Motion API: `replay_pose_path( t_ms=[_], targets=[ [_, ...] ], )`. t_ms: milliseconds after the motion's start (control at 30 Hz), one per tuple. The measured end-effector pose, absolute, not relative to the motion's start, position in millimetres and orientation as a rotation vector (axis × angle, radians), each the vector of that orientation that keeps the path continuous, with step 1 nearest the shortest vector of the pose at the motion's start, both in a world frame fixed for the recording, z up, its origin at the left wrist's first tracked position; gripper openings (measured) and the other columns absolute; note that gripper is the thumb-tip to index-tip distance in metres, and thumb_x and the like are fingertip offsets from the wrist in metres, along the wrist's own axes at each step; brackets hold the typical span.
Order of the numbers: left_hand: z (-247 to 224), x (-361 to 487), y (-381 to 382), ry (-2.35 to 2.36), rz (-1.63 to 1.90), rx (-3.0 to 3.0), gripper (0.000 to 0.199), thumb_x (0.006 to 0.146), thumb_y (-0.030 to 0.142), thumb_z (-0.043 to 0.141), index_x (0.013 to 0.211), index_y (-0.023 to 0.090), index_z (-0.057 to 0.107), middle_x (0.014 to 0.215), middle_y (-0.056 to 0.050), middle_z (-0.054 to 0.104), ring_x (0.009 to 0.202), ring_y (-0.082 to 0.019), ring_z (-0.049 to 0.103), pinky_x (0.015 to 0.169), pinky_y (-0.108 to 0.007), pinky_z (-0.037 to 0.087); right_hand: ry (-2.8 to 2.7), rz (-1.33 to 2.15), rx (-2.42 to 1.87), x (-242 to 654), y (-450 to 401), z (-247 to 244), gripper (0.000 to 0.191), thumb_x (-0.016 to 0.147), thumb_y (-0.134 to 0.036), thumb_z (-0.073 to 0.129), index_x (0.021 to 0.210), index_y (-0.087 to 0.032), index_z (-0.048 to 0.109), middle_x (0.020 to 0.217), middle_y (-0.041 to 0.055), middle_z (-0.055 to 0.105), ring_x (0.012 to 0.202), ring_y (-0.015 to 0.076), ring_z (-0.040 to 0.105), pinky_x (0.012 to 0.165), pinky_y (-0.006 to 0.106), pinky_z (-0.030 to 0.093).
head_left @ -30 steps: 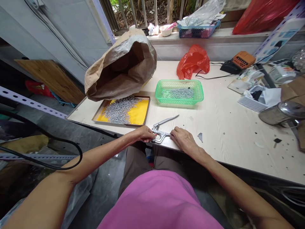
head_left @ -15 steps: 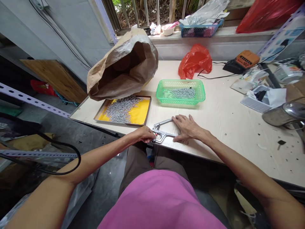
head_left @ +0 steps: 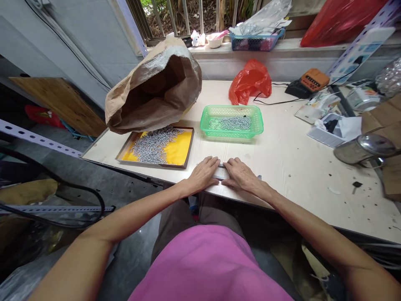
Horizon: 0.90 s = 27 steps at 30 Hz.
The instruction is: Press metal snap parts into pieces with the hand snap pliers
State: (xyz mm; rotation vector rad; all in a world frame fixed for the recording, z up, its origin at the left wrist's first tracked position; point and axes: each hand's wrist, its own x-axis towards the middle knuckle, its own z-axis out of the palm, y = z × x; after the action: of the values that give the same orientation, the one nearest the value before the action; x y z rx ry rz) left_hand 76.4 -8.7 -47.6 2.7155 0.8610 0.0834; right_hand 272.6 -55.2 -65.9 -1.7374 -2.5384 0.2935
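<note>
At the table's front edge, a grey metal hand tool with lever handles (head_left: 221, 172) lies mostly covered by my two hands. Only a flat grey stretch shows between them, and a small end shows beyond my right wrist. My left hand (head_left: 204, 173) closes over the tool's left part, fingers together and thumb on the near side. My right hand (head_left: 240, 173) grips its right part the same way. Just left of my hands, a shallow tray (head_left: 187, 156) with a yellow bottom holds a heap of small silvery metal pieces. Similar pieces (head_left: 236, 122) lie in a green plastic basket (head_left: 205, 125).
A large open brown paper sack (head_left: 153, 92) leans over the tray. Behind the basket are a red plastic bag (head_left: 250, 81) and an orange-black charger (head_left: 310, 81) with a cord. To the right stand a white box (head_left: 326, 136) and a metal pot (head_left: 354, 150).
My left hand has moved from the tool's left end onto its body. My right hand has closed in, and the spread handles seen before are now hidden under both hands.
</note>
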Motion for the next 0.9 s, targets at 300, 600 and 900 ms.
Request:
replay_pose_path(
  t_ms=[300, 600, 900],
  targets=[
    [-56.3, 95.3, 14.1, 0.732, -0.133, 2.833, 0.038, 0.083, 0.041, 0.065, 0.108, 0.013, 0.060, 0.103, -0.010, 0.059, 0.098, -0.024, 0.051, 0.081, -0.033, 0.044, -2.592, 0.303, -1.790, 274.8, -55.3, -58.1, 0.028, 0.083, -0.033, 0.066, 0.101, -0.012, 0.062, 0.100, 0.0126, 0.061, 0.094, 0.0256, 0.053, 0.082, 0.035, 0.041],
    [-65.7, 97.6, 6.3, 0.911, 0.007, 2.771, 0.020, 0.091, 0.033, 0.056, 0.094, 0.015, 0.063, 0.096, -0.009, 0.063, 0.099, -0.023, 0.054, 0.082, -0.034, 0.047, -2.498, 0.273, -1.757, 272.5, -51.6, -61.1, 0.014, 0.092, -0.023, 0.052, 0.097, -0.016, 0.063, 0.095, 0.0095, 0.062, 0.092, 0.0221, 0.054, 0.080, 0.031, 0.040],
    [-89.8, 84.9, -65.0, 0.746, 0.370, 2.824, 0.025, 0.096, 0.013, 0.038, 0.111, 0.014, 0.058, 0.125, -0.013, 0.056, 0.120, -0.023, 0.049, 0.103, -0.041, 0.040, -2.463, 0.358, -1.651, 305.3, -33.5, -70.6, 0.023, 0.094, -0.029, 0.050, 0.103, -0.015, 0.066, 0.098, 0.0104, 0.063, 0.091, 0.0208, 0.055, 0.080, 0.031, 0.037]
  ],
)
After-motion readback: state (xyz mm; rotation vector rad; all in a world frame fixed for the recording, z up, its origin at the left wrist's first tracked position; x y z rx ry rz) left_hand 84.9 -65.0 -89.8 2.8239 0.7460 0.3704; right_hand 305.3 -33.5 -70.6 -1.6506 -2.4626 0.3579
